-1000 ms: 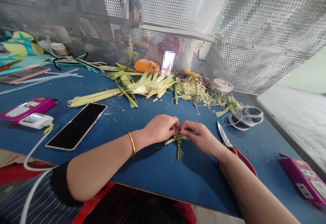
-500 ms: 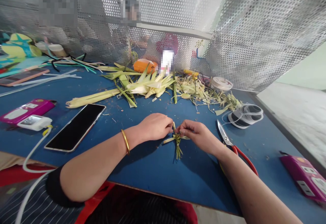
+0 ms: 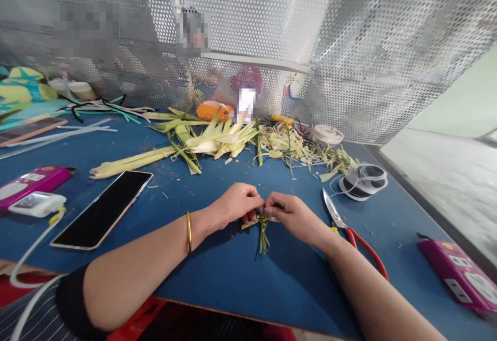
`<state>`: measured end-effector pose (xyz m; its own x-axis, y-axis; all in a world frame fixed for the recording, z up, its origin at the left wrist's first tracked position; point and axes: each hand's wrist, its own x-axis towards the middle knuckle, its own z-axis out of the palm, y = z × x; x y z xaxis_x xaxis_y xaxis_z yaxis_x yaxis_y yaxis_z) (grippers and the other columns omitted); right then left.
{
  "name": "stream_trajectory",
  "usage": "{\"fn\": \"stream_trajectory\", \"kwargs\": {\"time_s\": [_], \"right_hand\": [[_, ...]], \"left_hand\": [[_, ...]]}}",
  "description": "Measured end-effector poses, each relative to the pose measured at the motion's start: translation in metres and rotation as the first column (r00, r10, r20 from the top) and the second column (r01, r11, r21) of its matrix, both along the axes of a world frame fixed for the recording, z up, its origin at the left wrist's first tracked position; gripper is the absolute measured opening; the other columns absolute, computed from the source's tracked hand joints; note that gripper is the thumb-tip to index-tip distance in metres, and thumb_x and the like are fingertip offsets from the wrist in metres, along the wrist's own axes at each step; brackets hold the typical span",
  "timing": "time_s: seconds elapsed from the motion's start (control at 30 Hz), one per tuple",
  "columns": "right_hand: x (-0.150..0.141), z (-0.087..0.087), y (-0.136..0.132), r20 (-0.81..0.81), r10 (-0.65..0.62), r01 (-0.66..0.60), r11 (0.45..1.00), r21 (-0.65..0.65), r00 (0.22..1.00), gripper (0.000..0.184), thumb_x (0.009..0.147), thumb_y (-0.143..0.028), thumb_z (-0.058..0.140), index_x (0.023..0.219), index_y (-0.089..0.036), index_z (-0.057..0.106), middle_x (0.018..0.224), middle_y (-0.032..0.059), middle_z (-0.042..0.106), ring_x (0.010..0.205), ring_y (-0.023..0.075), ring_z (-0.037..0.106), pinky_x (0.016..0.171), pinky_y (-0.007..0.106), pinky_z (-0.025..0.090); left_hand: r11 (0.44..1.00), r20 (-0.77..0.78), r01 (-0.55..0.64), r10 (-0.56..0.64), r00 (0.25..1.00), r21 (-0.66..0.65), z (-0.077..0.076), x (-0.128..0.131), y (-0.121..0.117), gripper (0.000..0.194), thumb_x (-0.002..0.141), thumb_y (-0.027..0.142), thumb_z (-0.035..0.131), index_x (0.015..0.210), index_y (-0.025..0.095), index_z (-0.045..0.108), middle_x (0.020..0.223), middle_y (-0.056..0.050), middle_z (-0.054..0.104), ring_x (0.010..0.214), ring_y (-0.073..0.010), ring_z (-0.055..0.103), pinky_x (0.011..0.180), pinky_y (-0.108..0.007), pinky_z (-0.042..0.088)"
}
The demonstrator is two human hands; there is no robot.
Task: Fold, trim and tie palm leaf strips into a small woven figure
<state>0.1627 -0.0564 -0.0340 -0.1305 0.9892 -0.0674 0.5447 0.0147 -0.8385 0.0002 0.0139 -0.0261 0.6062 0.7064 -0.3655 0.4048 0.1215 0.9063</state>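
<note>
My left hand (image 3: 235, 204) and my right hand (image 3: 292, 213) meet fingertip to fingertip over a small folded palm-leaf piece (image 3: 263, 230) on the blue table (image 3: 233, 273). Both hands are closed in a pinch on its top, and its thin green ends trail toward me. A gold bangle (image 3: 189, 232) sits on my left wrist. Red-handled scissors (image 3: 345, 227) lie just right of my right hand.
A pile of palm leaves and trimmings (image 3: 217, 139) lies across the middle back. A black phone (image 3: 103, 208), a pink power strip (image 3: 31, 180) and a white charger (image 3: 37, 204) are at left; spools of line (image 3: 363, 179) and another pink power strip (image 3: 456, 273) at right. Perforated metal screen (image 3: 349, 46) behind.
The view has tilted, so everything sits a little lower and to the left. My hands stay pinched together on the leaf piece, with only small finger movements.
</note>
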Motion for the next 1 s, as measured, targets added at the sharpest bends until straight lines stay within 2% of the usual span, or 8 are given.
{"fn": "stream_trajectory", "kwargs": {"time_s": [0.1,0.2,0.37,0.6,0.77,1.0], "right_hand": [[0.0004,-0.0011,-0.0001,-0.008,0.002,-0.002,1.000,-0.003,1.000,0.022,0.085,-0.037,0.050,0.070,-0.021,0.050,0.068,-0.0024,0.051,0.065,0.0132,0.041,0.060,0.025,0.032],[0.0009,-0.0008,-0.0003,-0.008,0.008,-0.008,1.000,-0.014,1.000,0.022,0.085,-0.036,0.051,0.070,-0.021,0.050,0.067,-0.0025,0.051,0.065,0.0132,0.041,0.059,0.025,0.031],[0.0004,-0.0015,0.0010,-0.036,-0.046,0.047,0.998,0.038,0.998,0.020,0.083,-0.033,0.053,0.068,-0.020,0.052,0.068,-0.0016,0.054,0.065,0.0131,0.044,0.059,0.025,0.034],[-0.0002,-0.0039,0.0026,-0.147,-0.132,0.131,0.991,-0.018,0.980,0.023,0.081,-0.039,0.057,0.068,-0.020,0.055,0.059,-0.0040,0.050,0.056,0.0120,0.047,0.053,0.024,0.036],[-0.0020,-0.0030,0.0026,-0.220,-0.155,0.148,0.988,-0.050,0.963,0.027,0.078,-0.043,0.059,0.067,-0.020,0.055,0.060,-0.0029,0.052,0.055,0.0118,0.048,0.053,0.025,0.038],[-0.0035,-0.0069,0.0030,-0.231,-0.166,0.169,0.986,-0.006,0.959,0.026,0.080,-0.042,0.062,0.067,-0.019,0.059,0.060,-0.0017,0.058,0.054,0.0117,0.052,0.053,0.025,0.041]], "left_hand": [[0.997,0.055,-0.014,0.018,0.998,-0.071,0.0013,-0.0007,0.0006,0.014,0.078,0.020,0.055,0.065,0.016,0.054,0.056,0.002,0.059,0.047,-0.0094,0.057,0.042,-0.019,0.040],[0.994,0.103,-0.001,0.011,0.995,-0.105,-0.0003,-0.0018,0.0025,0.018,0.079,0.028,0.061,0.068,0.015,0.056,0.068,-0.001,0.065,0.049,-0.0086,0.058,0.042,-0.019,0.040],[0.991,0.116,0.018,-0.002,0.993,-0.133,-0.0039,-0.0022,0.0060,0.025,0.078,0.036,0.068,0.072,0.012,0.062,0.065,-0.002,0.065,0.051,-0.0084,0.056,0.049,-0.020,0.044],[0.983,0.121,0.007,0.016,0.992,-0.184,-0.0077,-0.0012,0.0082,0.019,0.077,0.029,0.070,0.071,0.011,0.068,0.070,-0.004,0.069,0.055,-0.0093,0.059,0.060,-0.024,0.050],[0.983,0.119,0.018,0.004,0.993,-0.185,-0.0050,-0.0010,0.0059,0.005,0.075,0.016,0.070,0.073,0.011,0.070,0.064,-0.003,0.068,0.054,-0.0093,0.059,0.062,-0.024,0.051],[0.986,0.115,0.055,-0.037,0.993,-0.158,-0.0036,-0.0020,0.0054,0.003,0.069,0.011,0.070,0.071,0.012,0.072,0.064,-0.002,0.067,0.056,-0.0089,0.059,0.063,-0.023,0.050]]}}
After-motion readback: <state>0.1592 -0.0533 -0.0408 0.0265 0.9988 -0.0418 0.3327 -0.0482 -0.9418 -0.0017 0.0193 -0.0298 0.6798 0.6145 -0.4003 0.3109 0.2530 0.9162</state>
